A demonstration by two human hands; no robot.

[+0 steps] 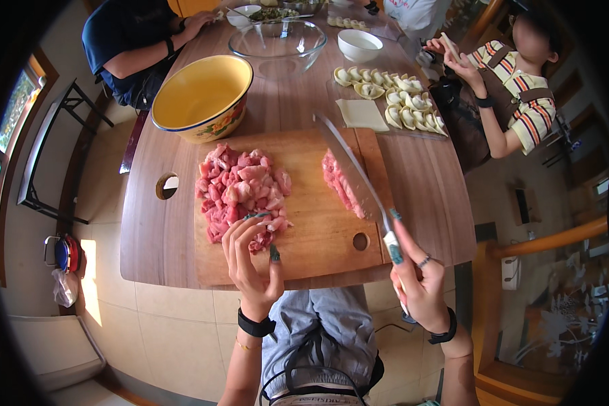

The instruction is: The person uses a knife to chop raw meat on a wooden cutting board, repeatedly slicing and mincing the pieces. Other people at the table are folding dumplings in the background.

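Observation:
My right hand (418, 284) grips the pale handle of a kitchen knife (352, 167), index finger extended along it. The blade points away from me, its flat beside a strip of raw meat (341, 182) on the right of the wooden cutting board (309, 243). On the board's left lies a heap of raw meat chunks (243, 188). My left hand (251, 259) is at the near edge of this heap, its thumb apart from the bent fingers and nothing gripped. Whether its fingertips touch the meat is hard to tell.
Beyond the board stand a yellow enamel basin (203, 96), a glass bowl (279, 48) and a white bowl (359, 45). Folded dumplings (411, 101) and a stack of wrappers (361, 114) lie at the right. One person (512, 96) holds a wrapper; another person's arm (147, 58) rests at the far left.

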